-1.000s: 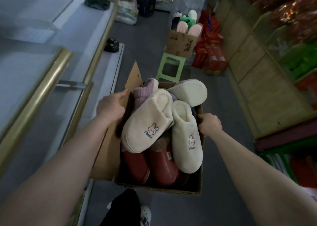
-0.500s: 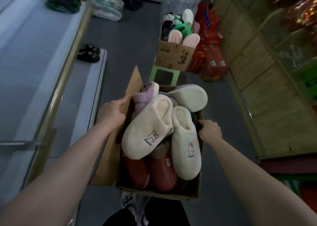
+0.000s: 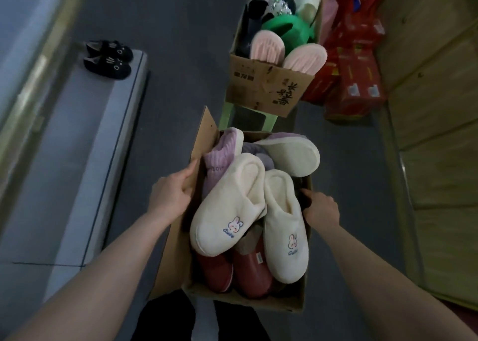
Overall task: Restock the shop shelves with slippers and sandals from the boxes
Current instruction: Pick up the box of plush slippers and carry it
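Cardboard filled the middle of my feed: an open cardboard box (image 3: pixel 258 302) of slippers, held between both hands with the grey floor (image 3: pixel 168 56) around it. My left hand (image 3: pixel 169 195) gripped the box's left wall just below its raised flap, thumb lying along the outside and fingers curled over the edge. My right hand (image 3: pixel 322 208) gripped the right rim, fingers hooked down inside the box.

Two cream slippers sat on top of the pile, each stitched with a small rabbit and blue lettering on the toe. The left cream slipper (image 3: pixel 227 211) lay tilted across the box, the right cream slipper (image 3: pixel 284 226) ran lengthwise beside it, and the two touched along their sides. Beyond them an upturned slipper (image 3: pixel 289 154) showed its pale sole over the far right corner, and a lilac ribbed slipper (image 3: pixel 219 157) stood on end against the flap. Beneath the cream pair I could see two dark red slippers (image 3: pixel 214 273) at the near end.

Ahead, a second cardboard box (image 3: pixel 263 87) rested on a green stool (image 3: pixel 230 113), stuffed with pink-soled slippers (image 3: pixel 266 48), a green sandal (image 3: pixel 284 27) and other footwear I could not make out. To my left a pair of black slippers (image 3: pixel 108 58) with cat faces sat on the low shelf (image 3: pixel 77 172), well apart from the held box. Red cartons (image 3: pixel 354 89) were stacked right of the second box, against wooden panelling (image 3: pixel 426 107).
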A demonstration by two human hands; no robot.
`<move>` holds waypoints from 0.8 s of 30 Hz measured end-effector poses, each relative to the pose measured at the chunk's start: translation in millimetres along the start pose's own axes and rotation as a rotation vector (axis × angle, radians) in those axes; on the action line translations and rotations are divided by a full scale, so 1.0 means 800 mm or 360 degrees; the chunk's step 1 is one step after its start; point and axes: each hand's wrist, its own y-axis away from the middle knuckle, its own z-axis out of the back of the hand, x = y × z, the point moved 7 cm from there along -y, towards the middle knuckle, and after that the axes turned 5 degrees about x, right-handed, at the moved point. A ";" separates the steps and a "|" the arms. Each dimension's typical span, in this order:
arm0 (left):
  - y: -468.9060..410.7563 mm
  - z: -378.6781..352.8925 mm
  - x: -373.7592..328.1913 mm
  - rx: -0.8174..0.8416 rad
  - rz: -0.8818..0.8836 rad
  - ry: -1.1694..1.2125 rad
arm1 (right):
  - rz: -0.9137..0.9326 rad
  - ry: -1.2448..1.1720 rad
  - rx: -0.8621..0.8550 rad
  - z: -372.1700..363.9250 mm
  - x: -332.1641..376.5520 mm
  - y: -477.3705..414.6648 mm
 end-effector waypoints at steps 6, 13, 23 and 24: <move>-0.107 -0.086 0.001 0.0050 0.0028 0.0042 | -0.0025 0.0070 0.0045 -0.034 -0.027 -0.139; -0.227 -0.208 0.049 0.0088 0.0062 0.0119 | -0.0033 0.0126 0.0100 -0.110 -0.042 -0.299; -0.327 -0.336 0.099 0.0121 0.0162 0.0123 | -0.0028 0.0224 0.0167 -0.207 -0.067 -0.462; -0.332 -0.346 0.102 0.0123 0.0164 0.0128 | -0.0024 0.0227 0.0154 -0.216 -0.070 -0.473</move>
